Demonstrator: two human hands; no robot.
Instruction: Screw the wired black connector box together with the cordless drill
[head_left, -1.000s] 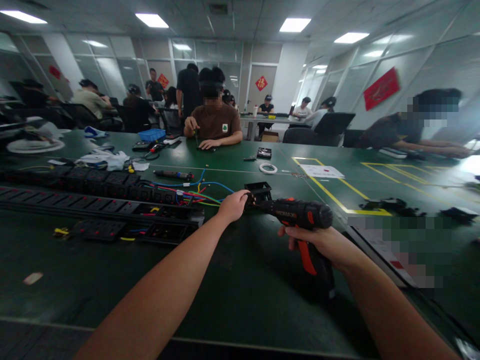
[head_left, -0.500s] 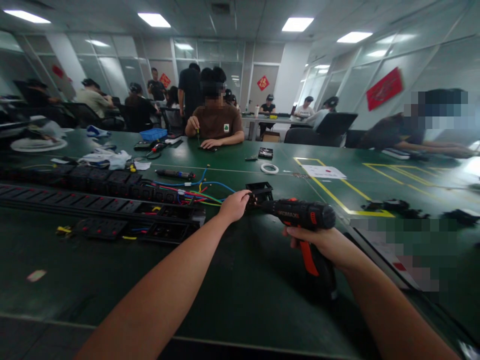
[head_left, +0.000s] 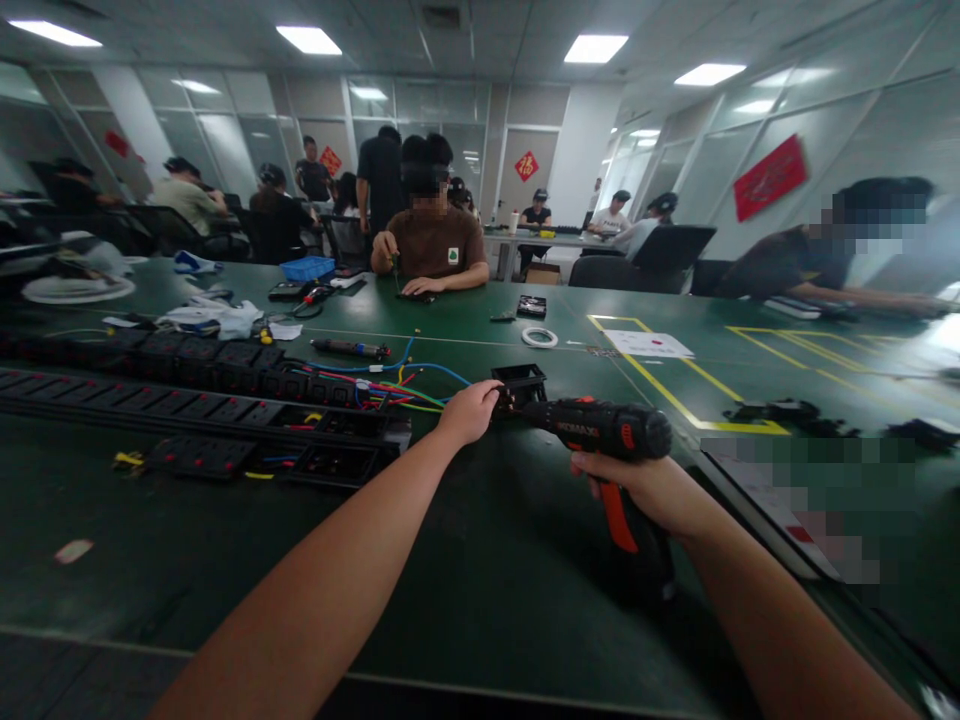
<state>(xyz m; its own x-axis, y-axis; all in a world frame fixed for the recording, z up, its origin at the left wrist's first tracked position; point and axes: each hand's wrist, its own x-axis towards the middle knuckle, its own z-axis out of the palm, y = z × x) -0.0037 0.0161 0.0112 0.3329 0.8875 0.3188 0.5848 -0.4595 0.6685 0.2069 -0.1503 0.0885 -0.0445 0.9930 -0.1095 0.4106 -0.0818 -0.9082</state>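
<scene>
My right hand is wrapped round the grip of a black and orange cordless drill, which lies level and points left. The drill's tip meets a small dark part pinched in my left hand. My fingers hide much of that part, so its kind is unclear. Blue, red, green and yellow wires run from the left towards my left hand. Just behind it stands a black rectangular frame. To the left lie long black power strips with rows of sockets.
A person in a brown shirt works across the green table. A white ring roll, a dark pen-shaped tool, a white sheet and black parts lie about. A flat panel is beside my right arm.
</scene>
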